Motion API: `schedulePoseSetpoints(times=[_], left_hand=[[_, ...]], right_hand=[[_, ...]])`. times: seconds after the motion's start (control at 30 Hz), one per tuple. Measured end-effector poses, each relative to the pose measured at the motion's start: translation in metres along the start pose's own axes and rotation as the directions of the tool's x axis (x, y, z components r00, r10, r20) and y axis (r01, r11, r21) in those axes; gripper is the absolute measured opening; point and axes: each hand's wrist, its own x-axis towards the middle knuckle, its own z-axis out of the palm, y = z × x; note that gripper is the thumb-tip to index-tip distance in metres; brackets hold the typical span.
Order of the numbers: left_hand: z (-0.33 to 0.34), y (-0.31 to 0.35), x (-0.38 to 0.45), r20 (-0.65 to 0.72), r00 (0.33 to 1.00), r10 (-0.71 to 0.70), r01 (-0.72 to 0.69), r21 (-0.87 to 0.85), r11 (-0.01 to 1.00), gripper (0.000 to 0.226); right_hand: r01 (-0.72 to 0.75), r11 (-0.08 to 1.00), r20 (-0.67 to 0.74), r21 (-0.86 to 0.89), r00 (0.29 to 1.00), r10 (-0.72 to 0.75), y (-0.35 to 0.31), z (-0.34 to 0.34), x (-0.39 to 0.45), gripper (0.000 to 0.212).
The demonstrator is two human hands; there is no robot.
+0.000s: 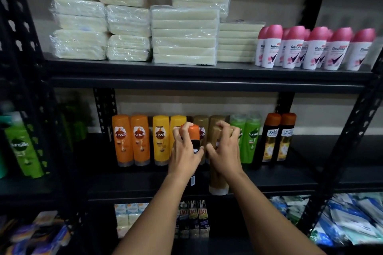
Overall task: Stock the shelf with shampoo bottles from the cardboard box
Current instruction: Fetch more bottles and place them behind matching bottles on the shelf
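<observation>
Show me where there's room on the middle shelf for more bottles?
Bare shelf lies right of the black bottles, and some left of the orange bottles. The row between is packed side by side.

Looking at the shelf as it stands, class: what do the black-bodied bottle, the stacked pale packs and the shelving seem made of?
Black bottle with orange cap: probably glossy plastic, given its smooth sheen.
Pale packs: contents unclear, wrapped in clear film that wrinkles and glints.
Shelving: likely matt black painted metal, with punched slots in its uprights.
</observation>
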Motion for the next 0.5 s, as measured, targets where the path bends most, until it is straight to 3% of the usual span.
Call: schedulePoseSetpoints(times=[0.5], left_hand=[[0.053, -0.021, 0.022, -0.025, 0.999, -0.038, 0.037, -0.018, 0.999, 0.081]], right_hand=[[0.001, 1.000, 0.028, 0.020, 1.000, -0.001, 0.054, 0.023, 0.019, 0.060]])
